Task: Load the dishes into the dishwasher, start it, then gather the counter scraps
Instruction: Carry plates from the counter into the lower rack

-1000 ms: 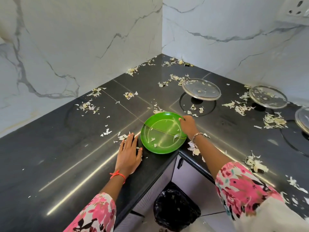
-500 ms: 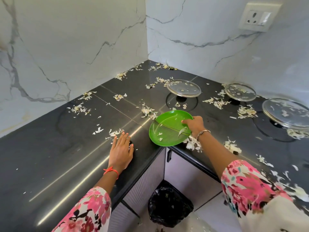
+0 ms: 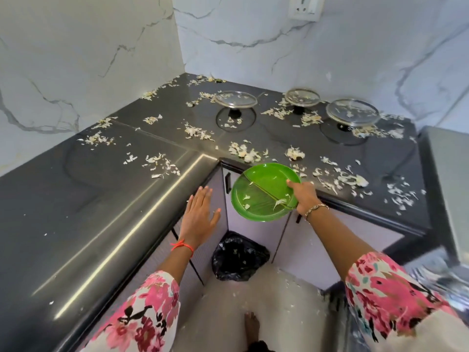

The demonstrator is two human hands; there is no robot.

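We judge that we are in the last step, gathering the scraps. Our right hand (image 3: pixel 303 196) grips the green plate (image 3: pixel 264 191) by its right rim, thumb on top, and holds it off the desk (image 3: pixel 83 199), out past the inner corner of the edge and tilted toward us. The plate hangs above the black-lined bin (image 3: pixel 239 256) on the floor, though not squarely over it. A few pale bits lie on the plate, most near its lower rim.

Our left hand (image 3: pixel 200 215) is open and empty, fingers spread flat, in the air just off the desk edge and left of the plate.

Most of the scraps (image 3: pixel 245 152) are not yet gathered. They lie thick along the right run of the desk, around the three glass lids (image 3: pixel 236 99) resting on their knobs, and in thinner patches on the left run.

The next move, as we judge it, calls for either tipping the plate steeper over the bin or setting its rim under the desk edge, so the open hand can sweep a heap onto it. The heap just behind the plate looks the nearest. The bits are light and flaky, so a quick sweep could scatter them to the floor, where some already lie.

We can read no brand, label or writing. The wall socket (image 3: pixel 303 7) shows no legible marks.
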